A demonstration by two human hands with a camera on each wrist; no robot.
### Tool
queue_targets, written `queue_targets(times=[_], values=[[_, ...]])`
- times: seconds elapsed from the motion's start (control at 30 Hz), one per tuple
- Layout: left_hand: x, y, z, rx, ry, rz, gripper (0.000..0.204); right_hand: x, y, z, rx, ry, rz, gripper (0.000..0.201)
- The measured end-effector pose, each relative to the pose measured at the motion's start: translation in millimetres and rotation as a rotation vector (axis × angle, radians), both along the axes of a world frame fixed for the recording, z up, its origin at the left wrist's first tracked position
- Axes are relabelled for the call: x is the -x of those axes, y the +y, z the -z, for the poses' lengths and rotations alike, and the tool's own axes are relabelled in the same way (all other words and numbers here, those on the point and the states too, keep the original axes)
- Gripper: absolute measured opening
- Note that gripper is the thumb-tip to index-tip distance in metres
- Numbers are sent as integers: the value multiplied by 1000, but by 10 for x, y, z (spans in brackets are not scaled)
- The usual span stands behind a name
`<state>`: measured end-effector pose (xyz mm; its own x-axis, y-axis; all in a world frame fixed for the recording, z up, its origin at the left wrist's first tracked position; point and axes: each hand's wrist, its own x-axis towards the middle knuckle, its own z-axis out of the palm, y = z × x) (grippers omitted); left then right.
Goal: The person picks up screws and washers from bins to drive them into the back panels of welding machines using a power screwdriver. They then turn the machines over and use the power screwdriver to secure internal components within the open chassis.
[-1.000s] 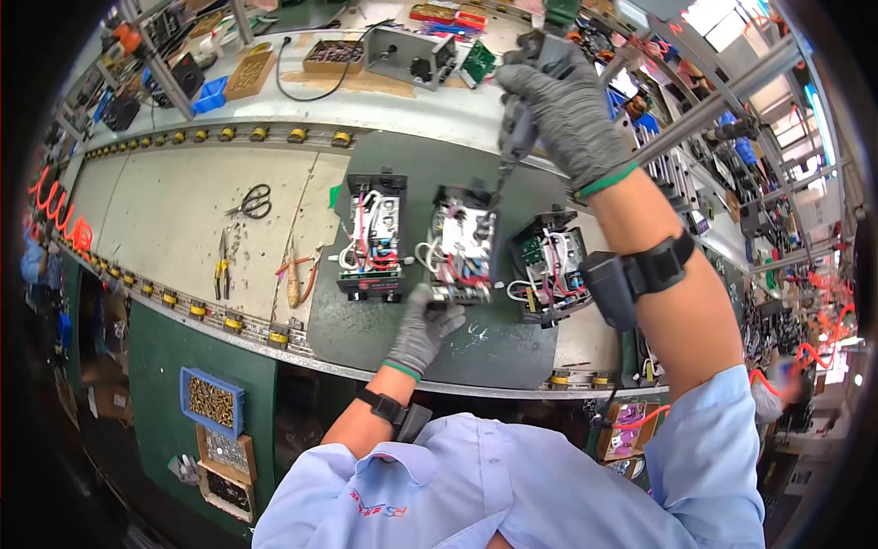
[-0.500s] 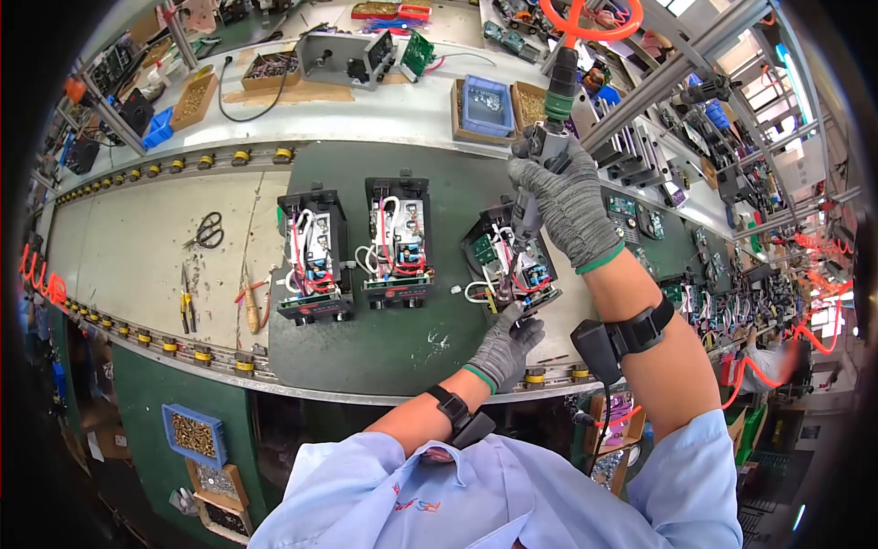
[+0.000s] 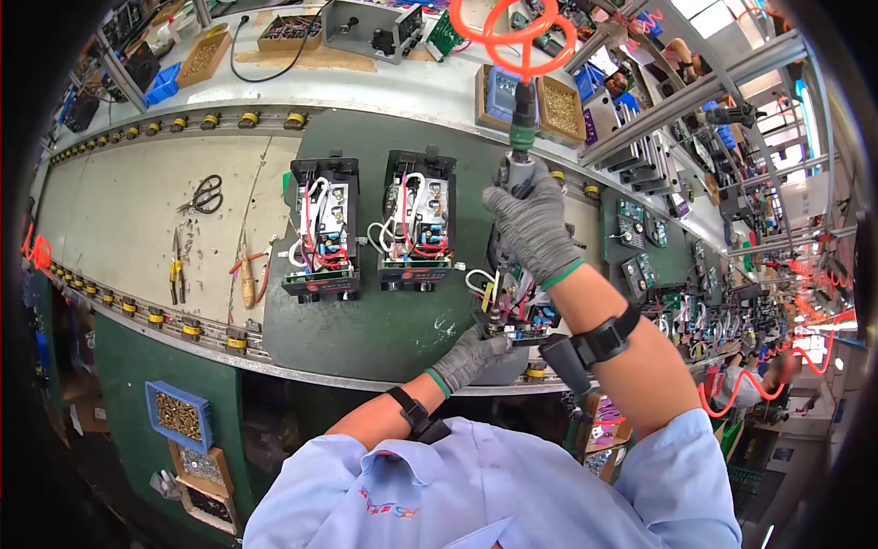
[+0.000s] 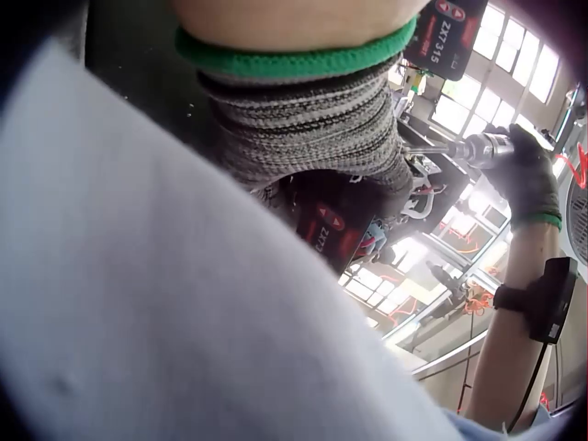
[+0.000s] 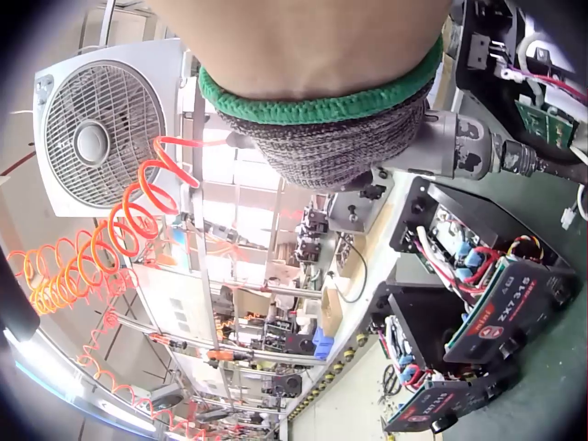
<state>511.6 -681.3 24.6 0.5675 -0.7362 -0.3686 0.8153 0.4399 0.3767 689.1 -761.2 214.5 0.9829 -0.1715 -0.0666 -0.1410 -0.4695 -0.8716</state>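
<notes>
Three open black units with wires and circuit boards are on the green mat (image 3: 366,339): a left unit (image 3: 323,220), a middle unit (image 3: 416,215) and a right unit (image 3: 540,316), the last partly hidden under the right arm. My gloved left hand (image 3: 468,359) (image 4: 312,138) grips the front edge of the right unit; its fingertips are hidden in the left wrist view. Above that unit, my gloved right hand (image 3: 540,224) (image 5: 322,138) is wrapped round a power driver (image 3: 521,137) (image 5: 441,147). The driver's shaft points down toward the unit's front, beside my left hand.
Scissors (image 3: 203,195), yellow-handled pliers (image 3: 177,274) and a wooden-handled tool (image 3: 247,279) lie left of the mat. Beyond the roller rail (image 3: 249,120) stand screw boxes (image 3: 560,108) and a grey metal case (image 3: 366,32). An orange coiled hose (image 3: 526,64) hangs above the driver.
Both hands have moved from the middle unit to the right unit. Since half a second ago, the driver has shifted toward that unit's front edge, and the head view has shifted.
</notes>
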Motion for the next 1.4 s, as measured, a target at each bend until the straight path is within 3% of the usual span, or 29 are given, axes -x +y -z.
queue_targets(times=[0.07, 0.27, 0.33, 0.47, 0.53, 0.63, 0.73, 0.8, 0.93, 1.07, 1.13, 1.2, 1.3, 1.33, 1.37, 1.4], values=[[43, -92, 197, 34, 2, -34, 66, -7, 62, 189, 99, -109, 44, 51], [62, -43, 218, 50, 6, -18, 68, -83, 50, 385, 224, -21, 118, 54], [117, -74, 283, -12, -51, -57, 60, -156, -14, 419, 274, 6, 139, 54], [165, -99, 294, -65, -96, -89, 51, -141, -85, 377, 204, 68, 235, 53], [129, -76, 303, -154, -140, -16, 46, -118, -89, 386, 169, 73, 256, 52], [65, 81, 19, -190, -199, -25, 44, -167, -137, 458, 146, 78, 259, 50], [142, -57, 239, -140, -176, -78, 46, -160, -159, 474, 74, 97, 246, 49], [115, -16, 165, -151, -186, -70, 48, -208, -198, 581, 75, 10, 213, 48], [98, 41, 52, -159, -165, -49, 53, -232, -185, 553, 35, 75, 215, 47], [80, 18, 26, -113, -153, -88, 55, -178, -70, 364, -52, 127, 148, 39], [18, 58, -14, -99, -77, -127, 54, -197, -44, 231, -165, 92, 10, 36], [-71, 136, -34, -29, 132, 31, 56, -218, 51, -142, -115, 80, -43, 38], [-226, 323, -74, 23, 128, 121, 62, -229, 359, -904, -247, 103, -93, 38], [-296, 434, -86, 92, 136, 142, 62, -247, 467, -1089, -219, -14, -162, 38], [-358, 639, -325, -66, 104, 192, 59, -258, 547, -1236, -191, -127, -227, 40], [-363, 814, -352, -73, 92, 189, 59, -309, 587, -1366, -180, -158, -286, 41]])
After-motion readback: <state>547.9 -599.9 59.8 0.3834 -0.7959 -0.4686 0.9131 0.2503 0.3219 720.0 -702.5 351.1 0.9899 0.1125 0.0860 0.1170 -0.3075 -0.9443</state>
